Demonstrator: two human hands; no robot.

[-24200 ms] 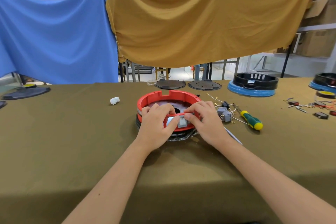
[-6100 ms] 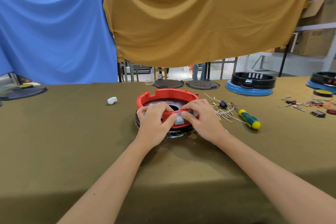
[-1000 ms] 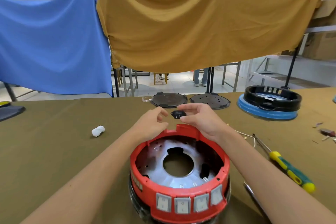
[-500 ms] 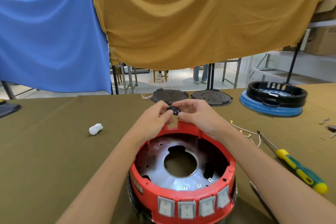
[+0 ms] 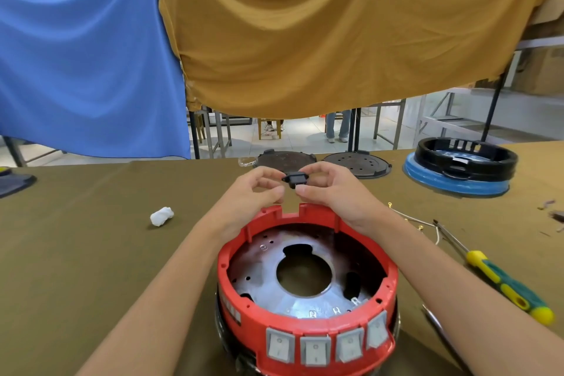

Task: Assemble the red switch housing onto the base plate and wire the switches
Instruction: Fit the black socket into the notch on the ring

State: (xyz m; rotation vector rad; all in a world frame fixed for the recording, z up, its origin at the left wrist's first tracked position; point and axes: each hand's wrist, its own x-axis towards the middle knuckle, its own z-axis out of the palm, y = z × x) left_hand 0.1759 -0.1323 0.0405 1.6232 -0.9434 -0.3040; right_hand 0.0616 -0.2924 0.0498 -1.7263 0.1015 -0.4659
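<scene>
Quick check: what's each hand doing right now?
Left hand: fingertip grip on the small black part.
Right hand: grip on the same black part, above the red housing.

Both hands have lifted off the red housing (image 5: 306, 284) and now pinch a small black socket (image 5: 294, 178) above its far notch.

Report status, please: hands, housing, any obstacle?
Left hand and right hand pinch small black socket above rear notch. Red switch housing on base, four rocker switches fitted. Nothing blocks notch.

Housing (image 5: 306, 327) on table (image 5: 91, 253) ctr; screwdriver (image 5: 506, 287) to R, wad (image 5: 161, 216) to L.
</scene>
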